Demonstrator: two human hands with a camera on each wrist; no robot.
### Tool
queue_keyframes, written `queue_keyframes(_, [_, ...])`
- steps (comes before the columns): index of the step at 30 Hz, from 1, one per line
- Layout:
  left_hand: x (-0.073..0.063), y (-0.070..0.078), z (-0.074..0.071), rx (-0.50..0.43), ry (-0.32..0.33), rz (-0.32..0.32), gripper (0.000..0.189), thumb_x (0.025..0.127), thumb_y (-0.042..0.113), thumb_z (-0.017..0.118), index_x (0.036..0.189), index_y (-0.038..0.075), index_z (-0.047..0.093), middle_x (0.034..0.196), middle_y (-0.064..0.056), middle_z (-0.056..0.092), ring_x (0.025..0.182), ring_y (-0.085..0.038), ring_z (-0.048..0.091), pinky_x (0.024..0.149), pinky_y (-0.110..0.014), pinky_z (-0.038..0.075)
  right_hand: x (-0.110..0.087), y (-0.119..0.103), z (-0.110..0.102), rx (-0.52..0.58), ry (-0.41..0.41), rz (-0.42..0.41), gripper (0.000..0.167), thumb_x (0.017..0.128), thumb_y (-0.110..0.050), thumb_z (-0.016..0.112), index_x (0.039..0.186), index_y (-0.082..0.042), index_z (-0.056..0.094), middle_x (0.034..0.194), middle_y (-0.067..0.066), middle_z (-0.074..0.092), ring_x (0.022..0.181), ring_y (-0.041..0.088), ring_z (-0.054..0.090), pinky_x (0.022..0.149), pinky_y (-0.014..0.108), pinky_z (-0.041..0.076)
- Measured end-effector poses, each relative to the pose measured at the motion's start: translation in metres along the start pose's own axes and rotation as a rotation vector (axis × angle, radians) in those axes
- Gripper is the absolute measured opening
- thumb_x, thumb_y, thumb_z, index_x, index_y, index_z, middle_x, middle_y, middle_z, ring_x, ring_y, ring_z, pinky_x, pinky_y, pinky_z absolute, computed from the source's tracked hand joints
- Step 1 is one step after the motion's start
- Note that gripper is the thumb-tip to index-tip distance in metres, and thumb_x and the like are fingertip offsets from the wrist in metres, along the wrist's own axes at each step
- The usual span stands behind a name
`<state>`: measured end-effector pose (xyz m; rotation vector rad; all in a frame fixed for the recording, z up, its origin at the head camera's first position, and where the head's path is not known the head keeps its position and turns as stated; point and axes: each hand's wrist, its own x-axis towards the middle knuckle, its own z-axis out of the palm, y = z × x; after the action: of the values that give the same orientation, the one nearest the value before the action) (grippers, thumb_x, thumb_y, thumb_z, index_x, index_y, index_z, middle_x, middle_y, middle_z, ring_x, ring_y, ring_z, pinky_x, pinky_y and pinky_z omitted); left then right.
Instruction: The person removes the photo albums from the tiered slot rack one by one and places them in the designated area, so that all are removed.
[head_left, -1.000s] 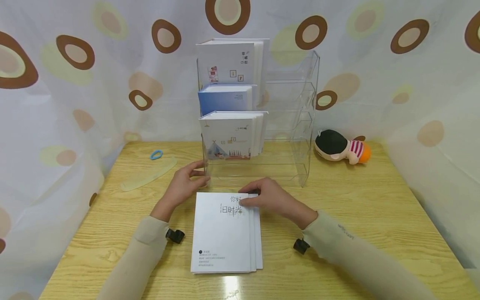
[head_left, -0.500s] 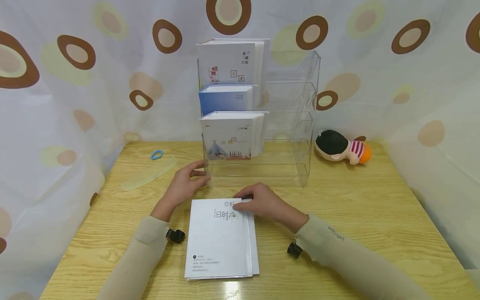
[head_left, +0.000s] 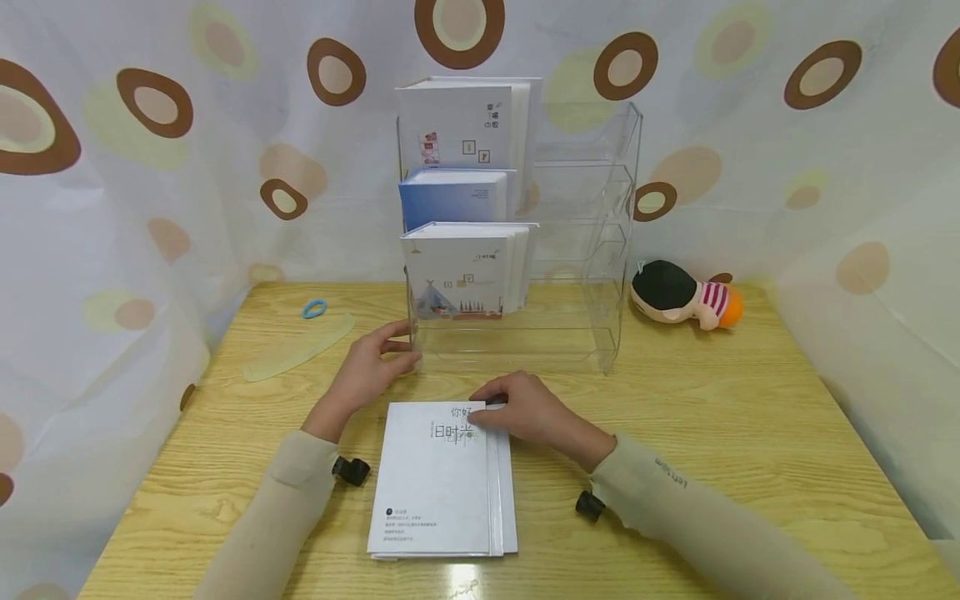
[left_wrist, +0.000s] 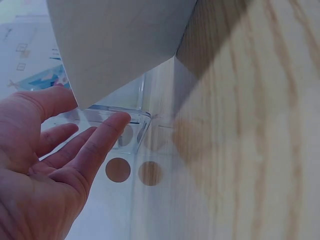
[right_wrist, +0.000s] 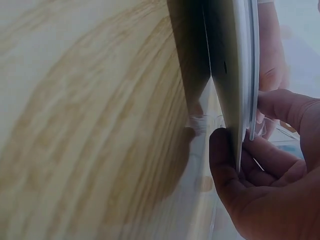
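Observation:
My right hand [head_left: 528, 408] pinches the upper right part of a white book [head_left: 438, 483] with dark lettering, thumb on top and fingers underneath. Its layers are fanned slightly to the right. In the right wrist view a gap shows between the book [right_wrist: 237, 65] and the table, so this end is raised. A clear tiered rack [head_left: 517, 350] stands behind it. My left hand [head_left: 366, 367] touches the rack's lower left side with fairly straight fingers. The left wrist view shows these fingers [left_wrist: 95, 150] beside the rack's corner, partly behind a pale book panel [left_wrist: 125, 50].
Books stand in the rack's left half: a tall white one [head_left: 453, 125], a blue one [head_left: 450, 200] and a white illustrated one [head_left: 457, 271]. A plush doll [head_left: 682, 293] lies right of the rack. A blue ring [head_left: 313, 308] and a pale yellow strip [head_left: 300, 350] lie left.
The white book and my right hand have shifted toward the front edge and slightly left. The left hand stays at the rack.

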<state>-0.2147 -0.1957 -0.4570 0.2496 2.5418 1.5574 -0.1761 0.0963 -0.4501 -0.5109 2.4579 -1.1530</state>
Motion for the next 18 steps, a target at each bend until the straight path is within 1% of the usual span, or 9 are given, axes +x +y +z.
queue_keyframes(6, [0.0005, -0.0013, 0.0004, -0.002, 0.001, 0.003, 0.066, 0.111, 0.011, 0.072, 0.170, 0.004, 0.045, 0.170, -0.025, 0.051, 0.147, -0.045, 0.062, 0.104, -0.047, 0.070, -0.0014, 0.0018, 0.0022, -0.027, 0.004, -0.001, 0.034, 0.101, -0.032, 0.085, 0.127, -0.010, 0.085, 0.121, 0.005, 0.082, 0.100, 0.011, 0.072, 0.088, 0.032, 0.065])
queue_keyframes(11, [0.0011, -0.0023, 0.0004, -0.009, 0.006, 0.000, 0.065, 0.110, 0.011, 0.073, 0.170, 0.004, 0.046, 0.169, -0.025, 0.052, 0.146, -0.045, 0.063, 0.104, -0.047, 0.070, -0.0019, 0.0026, 0.0026, -0.054, 0.001, -0.021, 0.035, 0.101, -0.030, 0.086, 0.128, -0.009, 0.084, 0.121, 0.006, 0.083, 0.100, 0.011, 0.073, 0.088, 0.033, 0.066])
queue_keyframes(18, [0.0012, -0.0017, 0.0003, -0.015, 0.007, -0.001, 0.066, 0.110, 0.011, 0.073, 0.170, 0.004, 0.046, 0.169, -0.025, 0.052, 0.146, -0.045, 0.063, 0.105, -0.047, 0.070, -0.0029, 0.0001, 0.0023, -0.073, 0.017, -0.007, 0.036, 0.100, -0.028, 0.086, 0.129, -0.008, 0.083, 0.124, 0.006, 0.082, 0.104, 0.013, 0.073, 0.091, 0.035, 0.066])
